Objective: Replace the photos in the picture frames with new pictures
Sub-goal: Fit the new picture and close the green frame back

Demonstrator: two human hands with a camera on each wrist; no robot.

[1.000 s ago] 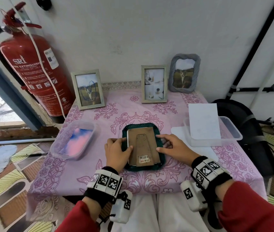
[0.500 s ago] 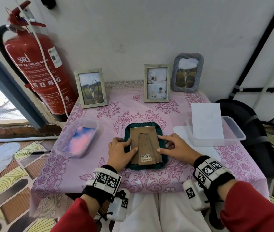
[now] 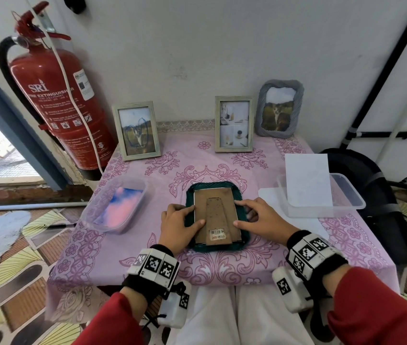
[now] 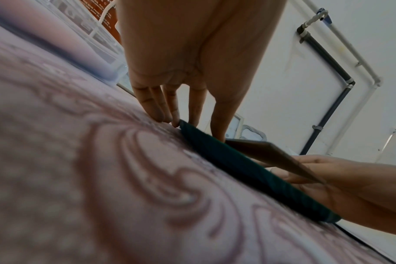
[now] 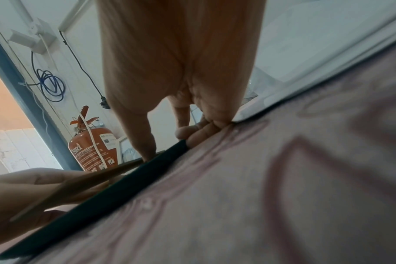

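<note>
A dark green picture frame lies face down on the pink cloth, its brown cardboard backing with the stand flap facing up. My left hand sits at the frame's left side. Its thumb rests on the backing, and its straight fingertips stand on the cloth by the frame's corner. My right hand is at the right side, with index finger and thumb touching the backing's right edge and the other fingers curled against the frame. The photo inside is hidden.
A clear tub with a pink-blue picture stands at the left. Another tub at the right has a white sheet leaning in it. Three framed photos stand along the wall. A fire extinguisher is at the far left.
Both hands stay at the frame's sides on the backing. Only the head view has shifted a little.
</note>
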